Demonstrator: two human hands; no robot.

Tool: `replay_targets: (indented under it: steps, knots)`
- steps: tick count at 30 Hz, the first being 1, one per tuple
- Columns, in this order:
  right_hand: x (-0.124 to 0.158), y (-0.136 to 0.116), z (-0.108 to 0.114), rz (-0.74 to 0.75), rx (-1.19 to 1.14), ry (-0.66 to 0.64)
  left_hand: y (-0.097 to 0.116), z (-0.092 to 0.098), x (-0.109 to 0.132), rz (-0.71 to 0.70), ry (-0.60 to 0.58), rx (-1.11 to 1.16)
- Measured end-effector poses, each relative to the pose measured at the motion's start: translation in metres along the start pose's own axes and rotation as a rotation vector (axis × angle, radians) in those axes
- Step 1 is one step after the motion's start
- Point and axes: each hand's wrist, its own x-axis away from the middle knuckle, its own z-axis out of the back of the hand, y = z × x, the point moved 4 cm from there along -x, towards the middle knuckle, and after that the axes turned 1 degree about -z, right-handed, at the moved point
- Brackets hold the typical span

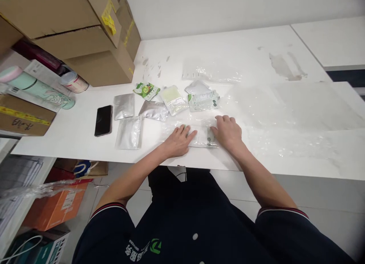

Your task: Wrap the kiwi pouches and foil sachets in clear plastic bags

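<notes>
A clear plastic bag (196,139) lies flat near the front edge of the white table, with a whitish pouch inside it. My left hand (179,141) rests on the bag's middle, fingers spread. At the bag's right end is my right hand (229,132), its thumb stretched over the plastic and apart from the bent fingers. Beyond the bag lie a printed pouch (203,100), a pale green pouch (173,99), a green fruit-print pouch (146,90) and a silver foil pouch (154,110). Another silver pouch (124,106) sits further left.
A bagged silver pouch (129,133) and a black phone (103,120) are on the left. Cardboard boxes (99,62), a mint bottle (37,87) and a can (74,82) line the left side. Clear plastic sheeting (296,108) covers much of the right.
</notes>
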Motion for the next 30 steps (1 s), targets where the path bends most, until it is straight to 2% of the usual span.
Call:
replay_targets:
  steps: [1,2,4,5,7,8,10,13,15,17,20,22,24,26,28,30]
  knots:
    - [0.005,-0.002,0.002,0.109,-0.006,0.036,0.002,0.002,-0.003,0.004,-0.03,-0.016]
    - [0.01,-0.004,0.002,0.247,-0.055,0.014,0.003,0.005,-0.005,0.011,-0.056,-0.03]
    - [0.022,-0.002,-0.001,0.47,-0.198,-0.166,0.004,0.012,-0.005,0.038,-0.093,-0.026]
    - [0.028,0.002,-0.003,0.515,-0.263,-0.271,0.004,0.017,-0.004,0.045,-0.111,0.006]
    - [0.038,0.01,-0.003,0.508,-0.376,-0.417,0.0,0.029,0.002,0.027,-0.16,0.137]
    - [0.042,0.013,-0.002,0.486,-0.435,-0.449,-0.003,0.036,0.005,0.01,-0.19,0.221]
    - [0.047,0.013,-0.002,0.428,-0.551,-0.453,-0.012,0.05,0.008,-0.02,-0.253,0.38]
    - [0.044,0.01,-0.005,0.281,-0.662,-0.348,-0.029,0.067,0.004,0.014,-0.303,0.472]
    - [0.034,0.008,-0.008,0.201,-0.718,-0.259,-0.039,0.072,-0.004,0.096,-0.251,0.414]
    - [0.021,0.007,-0.013,0.13,-0.758,-0.239,-0.043,0.072,-0.01,0.2,-0.109,0.271]
    - [0.002,0.006,-0.021,0.015,-0.706,-0.306,-0.036,0.06,-0.009,0.273,0.174,0.051]
    - [-0.004,0.004,-0.021,-0.028,-0.588,-0.307,-0.024,0.041,-0.004,0.249,0.261,0.015]
    - [-0.006,-0.001,-0.018,-0.066,-0.376,-0.237,-0.013,0.016,0.003,0.21,0.238,0.056]
    - [-0.007,-0.009,-0.009,-0.06,-0.137,-0.067,-0.004,-0.004,0.009,0.2,0.197,0.095]
    - [-0.009,-0.023,-0.002,0.07,0.0,0.085,0.001,-0.014,0.014,0.194,0.176,0.108]
    - [-0.015,-0.037,-0.005,0.25,0.017,0.069,0.002,-0.016,0.018,0.167,0.148,0.121]
